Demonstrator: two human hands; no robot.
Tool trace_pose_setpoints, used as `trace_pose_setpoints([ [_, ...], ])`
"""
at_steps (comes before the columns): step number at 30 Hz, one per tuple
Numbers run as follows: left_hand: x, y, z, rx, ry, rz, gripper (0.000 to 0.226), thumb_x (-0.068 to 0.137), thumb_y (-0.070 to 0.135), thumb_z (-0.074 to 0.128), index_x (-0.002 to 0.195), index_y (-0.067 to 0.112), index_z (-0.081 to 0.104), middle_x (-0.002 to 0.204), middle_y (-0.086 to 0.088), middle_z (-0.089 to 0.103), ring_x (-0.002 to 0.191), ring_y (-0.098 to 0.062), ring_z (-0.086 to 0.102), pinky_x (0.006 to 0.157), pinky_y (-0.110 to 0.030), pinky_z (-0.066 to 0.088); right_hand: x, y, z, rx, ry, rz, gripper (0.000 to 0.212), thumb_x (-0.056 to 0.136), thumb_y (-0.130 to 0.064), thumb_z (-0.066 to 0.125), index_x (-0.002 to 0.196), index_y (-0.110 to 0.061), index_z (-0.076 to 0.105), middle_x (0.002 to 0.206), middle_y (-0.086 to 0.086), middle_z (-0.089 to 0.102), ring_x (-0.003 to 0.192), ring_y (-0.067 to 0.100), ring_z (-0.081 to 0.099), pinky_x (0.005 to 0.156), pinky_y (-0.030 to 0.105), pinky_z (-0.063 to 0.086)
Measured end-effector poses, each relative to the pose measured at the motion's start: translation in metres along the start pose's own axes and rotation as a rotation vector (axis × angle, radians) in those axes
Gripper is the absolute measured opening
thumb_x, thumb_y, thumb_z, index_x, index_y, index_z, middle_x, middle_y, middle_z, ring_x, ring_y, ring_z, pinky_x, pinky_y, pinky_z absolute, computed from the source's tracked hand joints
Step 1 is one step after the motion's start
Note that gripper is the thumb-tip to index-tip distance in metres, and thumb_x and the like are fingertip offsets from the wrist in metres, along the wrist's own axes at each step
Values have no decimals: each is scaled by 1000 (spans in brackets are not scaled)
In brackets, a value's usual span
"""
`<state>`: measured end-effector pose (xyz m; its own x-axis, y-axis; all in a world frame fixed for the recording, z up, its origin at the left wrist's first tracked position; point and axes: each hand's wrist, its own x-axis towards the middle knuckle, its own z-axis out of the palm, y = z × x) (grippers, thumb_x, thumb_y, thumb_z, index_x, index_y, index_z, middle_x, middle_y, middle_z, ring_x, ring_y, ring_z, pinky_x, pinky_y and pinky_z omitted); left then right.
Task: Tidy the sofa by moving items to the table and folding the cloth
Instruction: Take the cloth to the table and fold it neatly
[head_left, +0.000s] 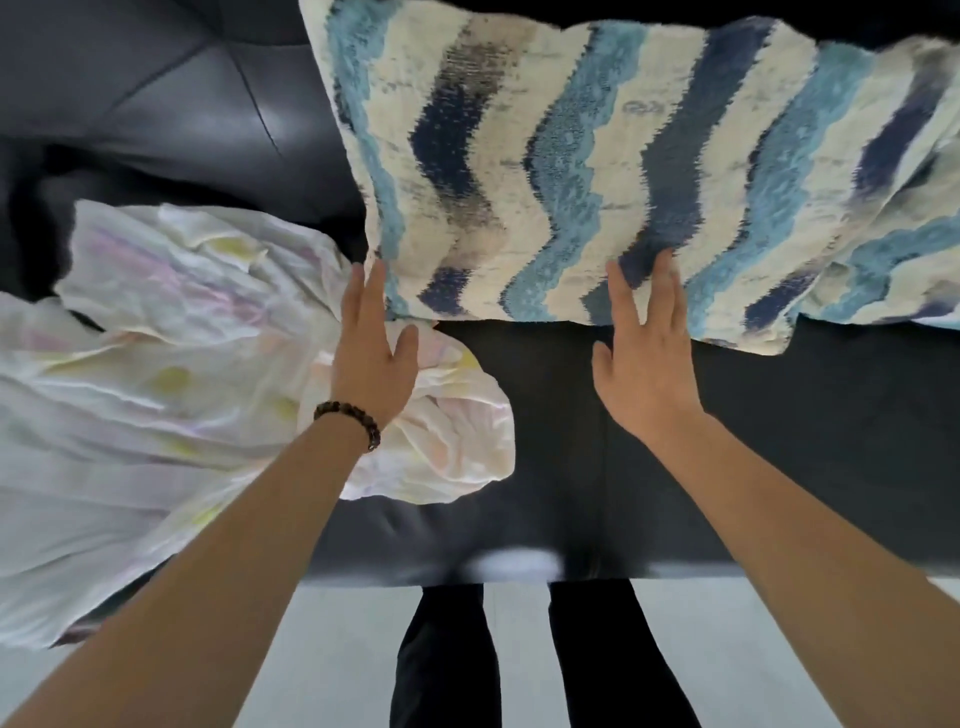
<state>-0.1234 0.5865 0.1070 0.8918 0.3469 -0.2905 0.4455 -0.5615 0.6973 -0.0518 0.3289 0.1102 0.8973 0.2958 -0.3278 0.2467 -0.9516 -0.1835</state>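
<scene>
Left hand (371, 348): fingers straight, tips at the near left corner of the zigzag cloth (597, 156).
Right hand (644, 358): fingers straight, slightly spread, tips on the cloth's near edge.
Zigzag cloth: spread on the sofa (831, 441), ahead of both hands.
White sheet (171, 338): crumpled, under and left of the left hand.

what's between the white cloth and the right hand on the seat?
Head view: only bare dark sofa seat separates the white cloth from the right hand. The striped blanket lies just beyond that gap.
</scene>
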Motion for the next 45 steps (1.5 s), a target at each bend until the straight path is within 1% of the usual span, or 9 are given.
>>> trace_pose_setpoints([
  [5, -73, -81, -33, 529, 88, -15, 69, 93, 28, 57, 152, 14, 24, 161, -19, 5, 146, -39, 14, 112, -62, 24, -31, -64, 35, 28, -122, -188, 75, 100, -29, 50, 159, -22, 4, 163, 24, -4, 151, 40, 5, 120, 49, 20],
  [13, -172, -204, -86, 924, -178, -221, 90, 72, 54, 75, 147, 20, 40, 158, -27, 12, 146, -46, 5, 113, -64, -7, -79, -176, 120, 12, -381, -571, 96, 90, -49, 63, 159, -25, 1, 164, 19, -4, 151, 42, 5, 118, 54, 19],
  [16, -189, -206, -82, 862, -17, -69, 33, 77, 13, 75, 109, 13, 69, 146, -23, 42, 140, -42, 31, 113, -67, 5, -103, -181, 141, -213, -545, -618, 97, 90, -46, 63, 158, -23, -2, 153, 13, 34, 142, 38, 28, 114, 51, 23],
  [21, -195, -159, -69, 554, 173, -86, 26, 87, 19, 48, 102, 12, 69, 88, -8, 65, 92, -34, 60, 102, -53, 37, -116, -151, 132, -237, -666, -422, 32, 98, -38, 42, 126, -27, 52, 87, -2, 64, 89, 27, 59, 95, 42, 33],
  [25, -202, -111, -46, 396, 123, -65, 31, 86, 25, 46, 102, 13, 71, 80, -5, 61, 76, -31, 57, 77, -42, 46, -114, -122, 117, -232, -652, -245, 34, 95, -30, 48, 127, -18, 49, 118, 8, 53, 104, 30, 56, 80, 38, 44],
  [30, -215, -72, -10, 224, 56, 30, 30, 88, 25, 49, 101, 10, 72, 83, -6, 64, 73, -28, 60, 66, -39, 52, -123, -111, 102, 172, -461, -246, 88, 84, -33, 71, 156, -21, 21, 159, 11, 23, 140, 31, 30, 110, 46, 35],
  [35, -226, -51, 0, 249, 42, 74, 18, 85, 23, 71, 98, 11, 71, 86, -4, 65, 78, -25, 62, 55, -31, 53, -123, -99, 83, 348, -411, -247, 55, 82, 11, 51, 131, -13, 58, 128, 8, 56, 116, 28, 54, 97, 31, 41],
  [41, -242, -28, -12, 424, -52, -1, 36, 66, -1, 79, 100, 8, 72, 91, -12, 65, 82, -34, 62, 46, -36, 52, -115, -18, 36, 171, -337, -179, 37, 83, 7, 48, 113, -13, 58, 107, 7, 47, 81, 29, 51, 69, 35, 41],
  [45, -248, 16, -14, 400, 2, 26, 48, 67, -8, 69, 112, 9, 71, 113, -17, 63, 100, -38, 59, 68, -39, 52, -146, 26, 0, 141, -353, -165, 34, 89, -2, 46, 118, -18, 54, 108, 6, 55, 78, 24, 48, 68, 35, 40],
])
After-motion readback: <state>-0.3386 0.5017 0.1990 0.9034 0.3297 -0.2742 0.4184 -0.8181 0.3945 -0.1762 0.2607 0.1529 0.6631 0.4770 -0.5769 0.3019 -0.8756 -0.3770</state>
